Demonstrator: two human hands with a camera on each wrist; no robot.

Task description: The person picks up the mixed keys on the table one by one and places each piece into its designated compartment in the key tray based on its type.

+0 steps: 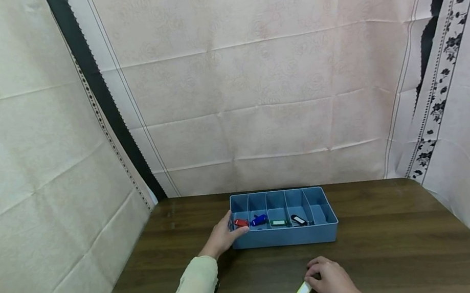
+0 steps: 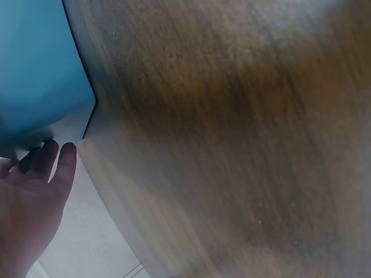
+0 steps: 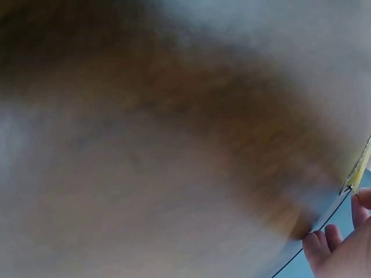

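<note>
A blue divided box stands on the table. My left hand grips its left end, with the thumb over the front corner and the fingers along the end wall. In the left wrist view, the fingers of my left hand lie against the blue box. Nearer the front, my right hand pinches a yellow key tag between thumb and fingers, close over the table. The right wrist view shows the yellow key tag with a metal ring, at the fingertips of my right hand.
In separate compartments of the box lie a red key tag, a blue key tag, a green key tag and a black key tag. The brown wooden table is surrounded by pale cloth hangings.
</note>
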